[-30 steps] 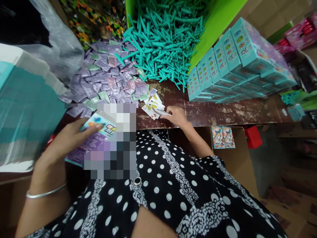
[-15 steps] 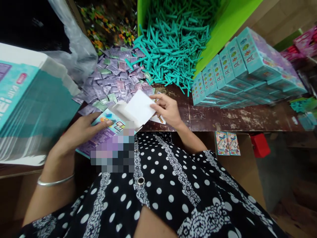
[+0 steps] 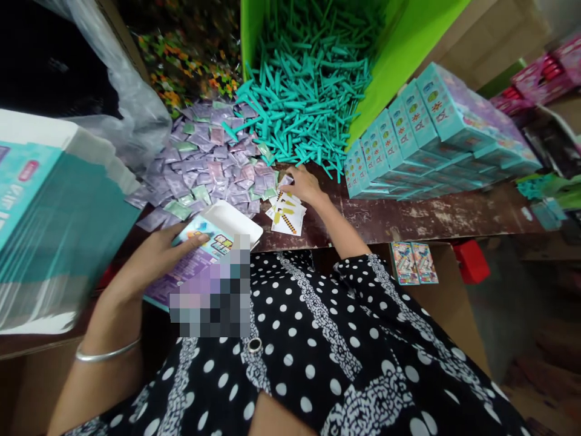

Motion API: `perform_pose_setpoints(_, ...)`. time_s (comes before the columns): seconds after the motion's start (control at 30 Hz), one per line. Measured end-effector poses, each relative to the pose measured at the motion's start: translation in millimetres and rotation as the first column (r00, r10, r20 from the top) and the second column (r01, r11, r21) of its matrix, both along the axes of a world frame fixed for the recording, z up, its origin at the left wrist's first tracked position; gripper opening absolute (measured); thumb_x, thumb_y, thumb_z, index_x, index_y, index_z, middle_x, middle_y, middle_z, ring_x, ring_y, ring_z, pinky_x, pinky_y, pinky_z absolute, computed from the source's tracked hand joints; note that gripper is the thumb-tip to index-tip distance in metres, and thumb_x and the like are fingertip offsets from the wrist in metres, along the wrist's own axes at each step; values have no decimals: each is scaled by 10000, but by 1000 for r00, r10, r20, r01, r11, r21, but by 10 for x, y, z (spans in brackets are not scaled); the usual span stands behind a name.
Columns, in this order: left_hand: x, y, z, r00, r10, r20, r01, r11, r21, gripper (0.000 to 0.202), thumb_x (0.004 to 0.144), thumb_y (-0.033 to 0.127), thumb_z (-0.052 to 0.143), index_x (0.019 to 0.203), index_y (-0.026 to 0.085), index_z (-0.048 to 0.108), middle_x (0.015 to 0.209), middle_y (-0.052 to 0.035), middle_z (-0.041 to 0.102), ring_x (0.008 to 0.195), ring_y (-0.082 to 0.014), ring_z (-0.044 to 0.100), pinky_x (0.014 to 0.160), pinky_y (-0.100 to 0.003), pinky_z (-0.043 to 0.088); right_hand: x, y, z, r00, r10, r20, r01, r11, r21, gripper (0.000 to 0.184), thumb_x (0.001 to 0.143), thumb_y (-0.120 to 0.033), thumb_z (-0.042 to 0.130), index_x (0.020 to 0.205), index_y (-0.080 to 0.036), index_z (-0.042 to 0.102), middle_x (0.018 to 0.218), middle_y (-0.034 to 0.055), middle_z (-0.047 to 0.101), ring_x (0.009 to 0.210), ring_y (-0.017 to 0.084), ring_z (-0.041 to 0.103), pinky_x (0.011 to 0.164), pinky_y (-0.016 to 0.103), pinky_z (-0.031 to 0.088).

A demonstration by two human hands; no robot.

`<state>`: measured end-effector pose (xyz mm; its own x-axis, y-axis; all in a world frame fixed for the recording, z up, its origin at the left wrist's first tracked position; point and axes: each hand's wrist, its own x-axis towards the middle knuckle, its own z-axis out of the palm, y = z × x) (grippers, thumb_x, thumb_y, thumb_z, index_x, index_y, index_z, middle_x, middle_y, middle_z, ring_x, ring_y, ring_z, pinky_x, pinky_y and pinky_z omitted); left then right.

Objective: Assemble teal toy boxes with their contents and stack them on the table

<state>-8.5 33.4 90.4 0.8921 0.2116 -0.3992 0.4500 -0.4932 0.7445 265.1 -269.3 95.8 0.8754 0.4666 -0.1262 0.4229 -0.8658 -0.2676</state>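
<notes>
My left hand [image 3: 167, 254] is closed around a purple and teal printed box [image 3: 193, 257], thumb on its front and the other fingers behind. White inner flaps stand out at the box's upper, open end, and a blurred patch covers its lower right part. My right hand [image 3: 303, 184] is at the far end of some fanned white cards [image 3: 287, 219] printed with yellow pickaxe-like pictures. Its fingers are bent, thumb toward the cards, beside the nearest small packets; what lies between the fingertips is too small to make out.
Purple, pink and green packets [image 3: 206, 160] lie heaped behind the box. Turquoise plastic pickaxe-like pieces [image 3: 304, 115] spill from a bright green bin [image 3: 402, 48]. Flat box blanks [image 3: 86, 200] stand stacked at left; filled-out turquoise boxes [image 3: 408, 130] stand in rows at right.
My right hand has left the box's open end and moved up and right to the cards. The white sheet it held has left its fingers. My left hand keeps its hold on the box.
</notes>
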Motion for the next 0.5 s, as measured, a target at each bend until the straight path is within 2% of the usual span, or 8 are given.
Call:
perform_pose_setpoints(0.07,14,5,-26,1000,-7,-13,7,1000,-13,864,772,910,704,1205,171,820,1099,-106,887,1006,-380,807,844,-400,624,121,-20,-96,1000,-2,-22,2,1000,-20,406,943,-376,894,1280,-186,772,1354,148,762,1204,334,750,1040,432,575)
perform_pose_setpoints(0.13,20,9,-46,1000,-7,-22,7,1000,-11,883,770,912,702,1243,176,822,1107,-109,892,1018,-393,814,859,-421,639,192,-31,-150,999,23,-39,-22,999,33,289,954,-320,853,1196,-186,769,1222,102,804,1128,293,757,1004,387,570)
perform_pose_setpoints(0.2,24,7,-55,1000,2,-14,-2,1000,4,904,761,906,698,1275,173,822,1117,-122,892,1027,-404,816,891,-451,653,268,-44,-149,1000,21,-15,-19,993,116,258,987,-257,775,1236,-192,756,1150,73,826,1055,271,764,983,373,572)
perform_pose_setpoints(0.27,29,0,-58,1000,12,1,-12,1000,24,923,758,896,702,1307,164,818,1146,-138,890,1050,-410,814,938,-474,661,364,-44,-113,997,-10,75,-1,988,153,298,1021,-206,692,1314,-197,748,1179,87,835,1080,289,768,1008,394,577)
perform_pose_setpoints(0.37,31,-11,-58,1000,16,4,-16,1000,13,934,754,893,717,1323,159,813,1136,-129,888,1028,-399,815,920,-458,670,491,28,-62,973,60,222,-75,995,59,326,1048,-176,647,1347,-200,777,1320,141,805,1242,338,745,1070,431,568)
perform_pose_setpoints(0.43,24,-16,-62,1000,17,2,-17,1000,-17,922,758,892,722,1317,165,812,1108,-110,888,996,-387,815,862,-428,672,531,118,-49,958,169,232,-166,986,-31,316,1066,-184,646,1340,-206,800,1383,153,774,1272,345,738,1060,431,575)
perform_pose_setpoints(0.5,10,-23,-66,1000,26,4,-26,999,-29,891,760,887,721,1276,168,818,1084,-105,886,980,-381,813,826,-411,665,548,200,-38,952,221,214,-211,975,-69,300,1085,-201,642,1331,-208,814,1423,155,752,1244,333,752,1036,426,593)
